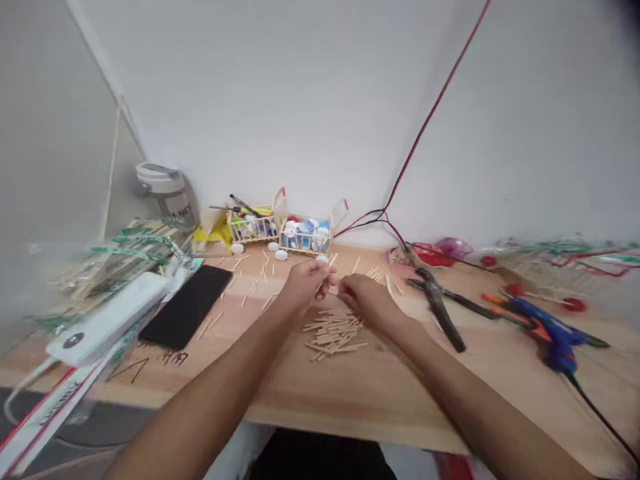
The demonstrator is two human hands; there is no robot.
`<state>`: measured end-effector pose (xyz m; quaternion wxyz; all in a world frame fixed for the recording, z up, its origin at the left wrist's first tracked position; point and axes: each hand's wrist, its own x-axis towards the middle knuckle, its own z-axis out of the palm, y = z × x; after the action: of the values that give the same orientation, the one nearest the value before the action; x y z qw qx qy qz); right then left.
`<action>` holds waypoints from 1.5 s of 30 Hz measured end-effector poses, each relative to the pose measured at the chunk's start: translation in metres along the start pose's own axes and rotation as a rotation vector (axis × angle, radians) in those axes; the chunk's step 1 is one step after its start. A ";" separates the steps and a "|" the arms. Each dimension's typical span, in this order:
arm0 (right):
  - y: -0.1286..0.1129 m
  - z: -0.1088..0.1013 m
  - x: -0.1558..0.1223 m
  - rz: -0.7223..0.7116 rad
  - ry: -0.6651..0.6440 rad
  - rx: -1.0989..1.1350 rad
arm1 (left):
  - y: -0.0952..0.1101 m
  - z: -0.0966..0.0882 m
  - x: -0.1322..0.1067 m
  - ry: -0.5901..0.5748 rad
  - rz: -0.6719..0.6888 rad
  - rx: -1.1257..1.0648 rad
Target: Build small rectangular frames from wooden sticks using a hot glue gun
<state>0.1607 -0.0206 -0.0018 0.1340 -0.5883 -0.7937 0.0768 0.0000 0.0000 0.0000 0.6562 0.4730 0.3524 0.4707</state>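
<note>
My left hand [306, 281] and my right hand [367, 297] meet over the middle of the wooden table [350, 393]. The left hand's fingers are pinched on a short wooden stick [332, 261] that points up and away. The right hand's fingers are curled towards it, and what they hold is hidden. Just below both hands lies a pile of cut wooden sticks [334, 331]. More loose sticks [260, 280] are scattered further back.
Two small stick-built baskets of bottle caps [280, 230] stand at the wall. A black phone [187, 313] and a white device [107, 320] lie at left. Pliers [440, 307] and a blue glue gun [547, 330] lie at right. Red and black wires [425, 130] climb the wall.
</note>
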 end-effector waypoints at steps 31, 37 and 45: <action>0.024 -0.028 -0.039 0.051 0.586 0.463 | 0.002 0.017 -0.013 -0.083 -0.045 0.070; 0.020 -0.030 -0.040 -0.020 0.615 0.356 | 0.002 0.019 -0.015 -0.114 -0.030 0.089; 0.017 -0.032 -0.041 -0.051 0.640 0.267 | 0.000 0.020 -0.014 -0.128 -0.050 0.081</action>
<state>0.1965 -0.0555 0.0188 0.4536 -0.5400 -0.7089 -0.0117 0.0139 -0.0195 0.0060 0.6692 0.5195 0.3400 0.4083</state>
